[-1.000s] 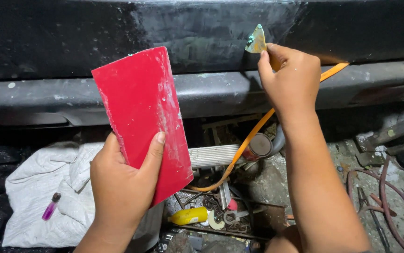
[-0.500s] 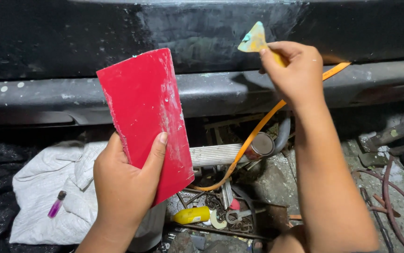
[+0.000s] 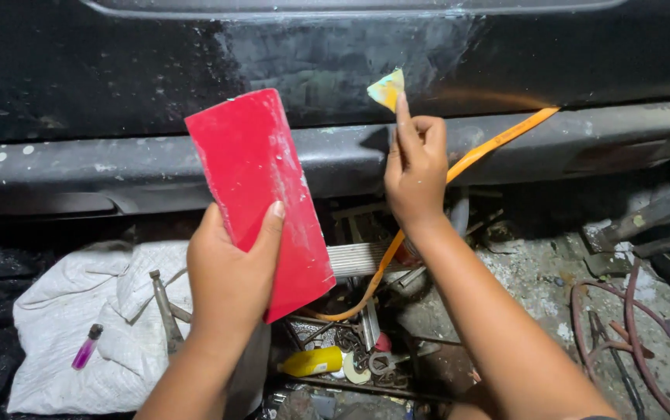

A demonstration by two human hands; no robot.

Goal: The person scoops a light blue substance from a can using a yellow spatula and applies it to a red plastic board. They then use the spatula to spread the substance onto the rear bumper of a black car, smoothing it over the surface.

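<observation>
Red board [image 3: 261, 194] gripped; yellow scraper [image 3: 386, 89] near panel [image 3: 117, 70].

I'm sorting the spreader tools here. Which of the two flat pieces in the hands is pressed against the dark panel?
The small yellow spreader in the right hand, tip on the dark panel. The big red board stays clear in the left hand.

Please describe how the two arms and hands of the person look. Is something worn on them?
Both the left hand and the right hand are bare: no gloves, rings, watch or bracelets show. Both forearms are bare too, with no sleeve in view up to the picture's edge. The fingernails are short.
</observation>
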